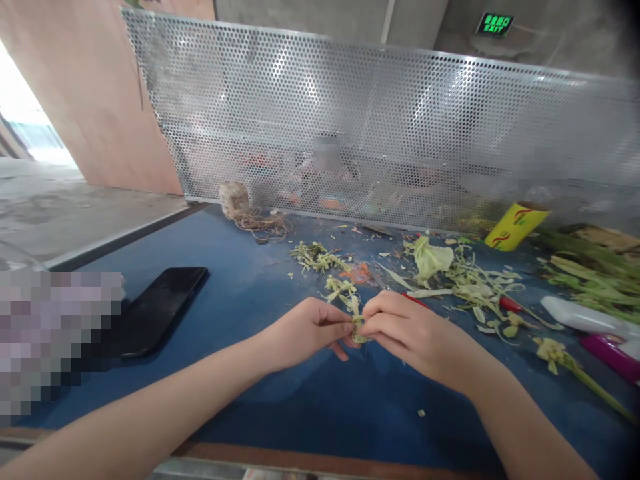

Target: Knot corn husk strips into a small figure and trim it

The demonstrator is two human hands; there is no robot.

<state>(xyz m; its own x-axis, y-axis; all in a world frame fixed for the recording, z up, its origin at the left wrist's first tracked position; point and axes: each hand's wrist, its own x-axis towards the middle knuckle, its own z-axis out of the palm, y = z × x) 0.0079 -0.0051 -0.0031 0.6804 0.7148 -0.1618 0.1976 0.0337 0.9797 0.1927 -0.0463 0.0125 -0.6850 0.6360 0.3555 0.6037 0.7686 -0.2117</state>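
Observation:
My left hand and my right hand meet over the near middle of the blue table. Both pinch a small pale green plant strip, which looks folded or curled; fingers cover part of it. Just beyond lies a little heap of pale green plant bits, and behind that a bundle of cut green stems. A red-handled tool shows partly behind my right hand. To the right spread loose pale leaves and strips, with a broad pale leaf among them.
A black phone lies at left, near a blurred pinkish thing. Twine sits by a pale roll. Rightward are a yellow tube, a white bottle and a purple object. A perforated metal screen closes the back.

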